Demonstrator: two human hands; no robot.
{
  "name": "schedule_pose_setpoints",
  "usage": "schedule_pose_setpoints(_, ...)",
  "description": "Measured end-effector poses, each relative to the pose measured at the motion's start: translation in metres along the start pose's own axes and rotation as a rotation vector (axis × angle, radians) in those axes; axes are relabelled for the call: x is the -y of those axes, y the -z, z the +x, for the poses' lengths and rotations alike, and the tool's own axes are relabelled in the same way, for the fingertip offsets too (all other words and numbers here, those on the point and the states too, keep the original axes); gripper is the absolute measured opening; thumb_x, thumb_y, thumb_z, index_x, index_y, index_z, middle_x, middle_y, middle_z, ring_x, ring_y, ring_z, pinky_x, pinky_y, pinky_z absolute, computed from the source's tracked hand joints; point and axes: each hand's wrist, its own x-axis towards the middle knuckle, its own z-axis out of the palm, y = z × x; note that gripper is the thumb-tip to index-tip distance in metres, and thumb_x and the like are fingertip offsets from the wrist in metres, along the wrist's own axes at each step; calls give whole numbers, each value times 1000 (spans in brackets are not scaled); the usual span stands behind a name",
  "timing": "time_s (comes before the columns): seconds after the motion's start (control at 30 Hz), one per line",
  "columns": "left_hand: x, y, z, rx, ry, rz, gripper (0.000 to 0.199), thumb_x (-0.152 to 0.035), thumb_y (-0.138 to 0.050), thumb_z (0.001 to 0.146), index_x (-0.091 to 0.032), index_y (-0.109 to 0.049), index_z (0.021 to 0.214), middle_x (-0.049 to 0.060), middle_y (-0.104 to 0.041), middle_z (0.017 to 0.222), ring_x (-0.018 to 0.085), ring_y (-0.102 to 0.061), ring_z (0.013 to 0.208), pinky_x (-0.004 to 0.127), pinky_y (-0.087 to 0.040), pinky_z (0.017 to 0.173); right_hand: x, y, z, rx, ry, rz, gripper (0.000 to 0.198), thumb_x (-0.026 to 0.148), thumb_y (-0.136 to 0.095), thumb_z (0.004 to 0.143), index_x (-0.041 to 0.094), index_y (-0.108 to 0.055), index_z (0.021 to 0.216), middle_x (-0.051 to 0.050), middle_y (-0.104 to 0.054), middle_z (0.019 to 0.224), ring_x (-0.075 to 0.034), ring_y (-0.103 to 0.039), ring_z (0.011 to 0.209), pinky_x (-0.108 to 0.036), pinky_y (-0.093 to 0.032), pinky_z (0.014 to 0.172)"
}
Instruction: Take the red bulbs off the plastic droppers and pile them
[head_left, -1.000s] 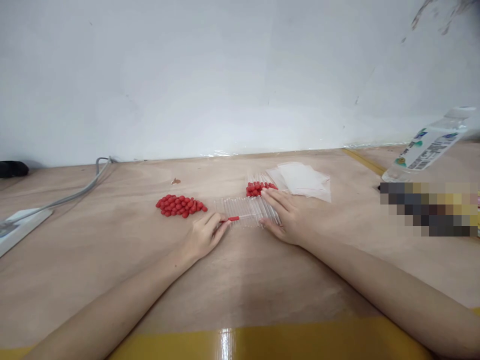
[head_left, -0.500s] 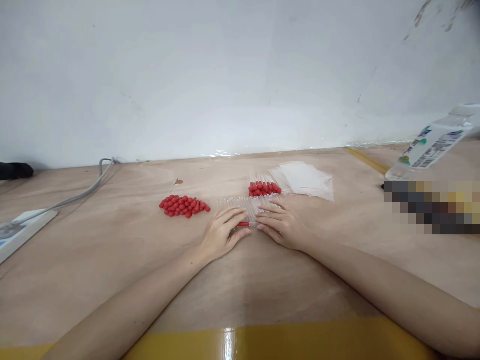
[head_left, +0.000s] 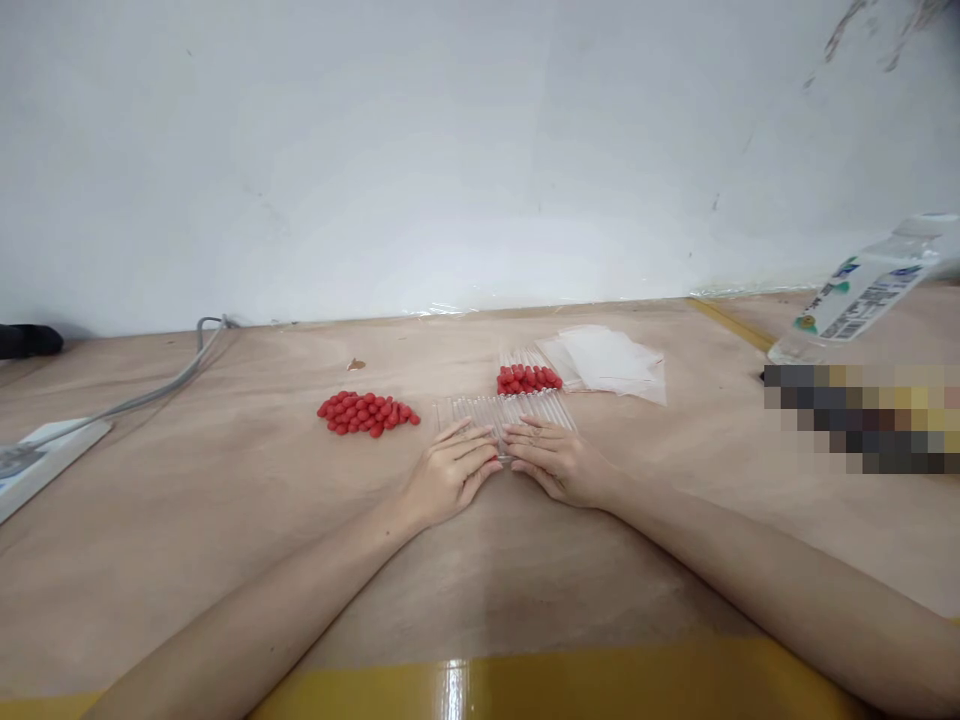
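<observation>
My left hand (head_left: 455, 466) is closed, thumb and fingers pinching a red rubber bulb, of which only a sliver of red shows at the fingertips. Facing it, my right hand (head_left: 559, 458) is closed round a clear thin tube, mostly hidden by the fingers. Both hands rest over the near part of a row of clear glass-like tubes (head_left: 484, 409) lying side by side. To the left is a pile of loose red bulbs (head_left: 365, 411). Just behind the row lie several droppers (head_left: 529, 379), clear tubes with red bulbs on their near ends.
Flat whitish translucent sheets or bags (head_left: 611, 360) lie behind on the right. Farther right a clear labelled bottle (head_left: 862, 295) leans beside a pixelated patch. A grey cable (head_left: 176, 382) runs to a white-edged object (head_left: 56, 455) at left. A wall (head_left: 450, 150) closes the back.
My hands have come closer together and slightly nearer to me. The red bulb and clear tube between them, plain to see before, are now mostly covered by fingers.
</observation>
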Motion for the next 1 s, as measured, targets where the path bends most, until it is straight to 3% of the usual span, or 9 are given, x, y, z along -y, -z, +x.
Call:
schedule_pose_setpoints(0.43, -8, 12, -3, 94, -18, -72, 14, -16, -48, 84, -16, -60, 90, 5, -69, 90, 17, -59, 102, 44, -31, 104, 8, 6, -2, -57, 152, -35, 14, 15, -51, 84, 11, -60, 94, -8, -68, 92, -16, -58, 102, -32, -45, 98)
schedule_pose_setpoints(0.63, -8, 14, -7, 112, -33, -96, 14, -14, -49, 83, -16, -60, 92, 4, -69, 92, 17, -58, 104, 44, -30, 105, 11, 10, -5, -74, 190, -72, 15, 13, -54, 82, 9, -60, 95, -10, -67, 95, -17, -57, 105, -32, -44, 98)
schedule_pose_setpoints(1.0, -2, 19, -16, 71, -65, -78, 13, -14, -52, 83, -17, -58, 94, 5, -68, 92, 19, -58, 103, 39, -43, 95, 8, 23, -12, -51, 223, -78, 22, 11, -51, 83, 9, -58, 103, -10, -65, 103, -19, -52, 110, -37, -45, 97)
